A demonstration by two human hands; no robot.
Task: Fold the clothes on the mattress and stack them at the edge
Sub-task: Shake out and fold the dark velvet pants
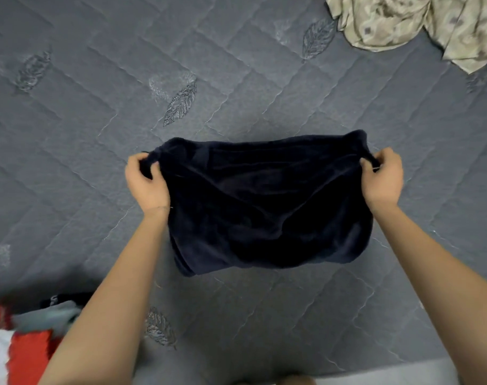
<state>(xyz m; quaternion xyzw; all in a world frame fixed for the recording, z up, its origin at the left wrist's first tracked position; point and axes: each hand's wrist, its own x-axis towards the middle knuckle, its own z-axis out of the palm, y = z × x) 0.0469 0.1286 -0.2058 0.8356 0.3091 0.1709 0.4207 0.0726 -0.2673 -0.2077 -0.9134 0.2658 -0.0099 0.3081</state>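
Pinching soft navy plush garment (267,207) corners: left hand (146,182), right hand (382,179) fingers; quilted grey mattress (97,120) below.

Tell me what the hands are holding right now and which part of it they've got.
Both hands hold the dark navy garment: the left hand grips its upper left corner, the right hand pinches its upper right corner.

Both bare forearms reach forward from the bottom of the view and angle slightly inward. The left hand (146,184) is back-up, with fingers and thumb curled in, pinching one upper corner of the navy garment (264,212). The right hand (382,182) mirrors it, its fingers and thumb curled on the opposite upper corner. The hands are level with each other and well apart, wrists roughly straight. The elbows are out of frame.
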